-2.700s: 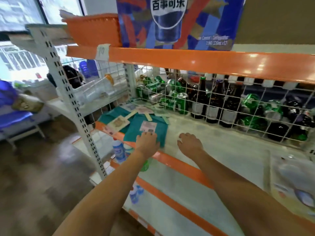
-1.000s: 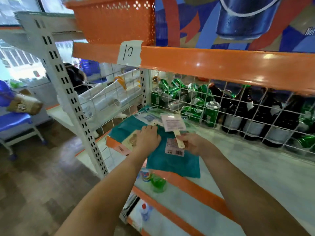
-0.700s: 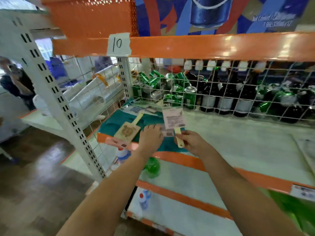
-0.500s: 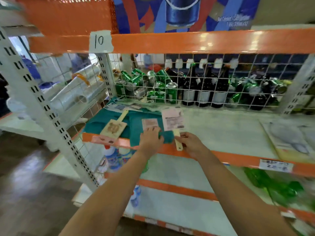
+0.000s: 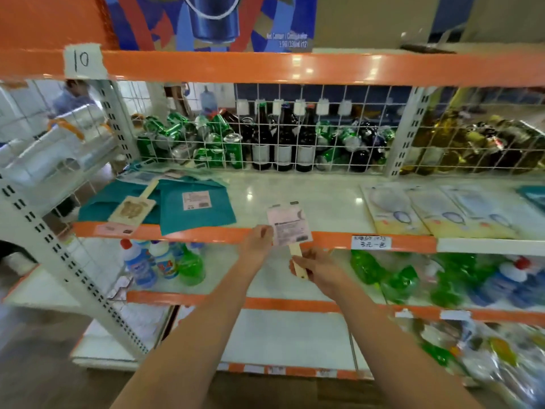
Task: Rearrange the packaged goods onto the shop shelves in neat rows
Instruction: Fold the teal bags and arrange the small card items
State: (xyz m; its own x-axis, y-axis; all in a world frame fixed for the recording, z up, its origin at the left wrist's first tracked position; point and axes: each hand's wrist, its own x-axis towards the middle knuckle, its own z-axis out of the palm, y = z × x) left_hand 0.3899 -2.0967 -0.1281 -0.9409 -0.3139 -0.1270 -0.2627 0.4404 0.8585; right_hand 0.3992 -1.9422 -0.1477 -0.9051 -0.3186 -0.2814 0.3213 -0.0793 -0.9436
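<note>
Nearest the camera, two bare forearms reach up toward the shelving. The right hand pinches the pale wooden handle of a small packaged paddle, its grip clamped on the stick's lower end. The left hand holds the left edge of the paddle's pink printed card, fingers closed on it. The item is held in the air, just in front of the orange front lip of the middle shelf, not resting on it.

Below the hands, a lower shelf carries blue-and-white bottles and a green bottle at the left, with more green bottles lying at the right; these are blurred.

On the middle shelf, at the left, teal cloth packs lie flat, one overhanging the orange lip. A second paddle lies across the teal, its handle pointing toward the back. At the right, flat clear-fronted packets lie side by side in a row; what they contain is hard to make out. A handwritten price tag sticks to the lip.

Behind a white wire grid, green cans lie heaped at the left, dark bottles stand upright in the middle, and yellowish bottles, perhaps oil, fill the right.

On the upper orange beam is a paper label marked 10, and above it a blue printed carton.
</note>
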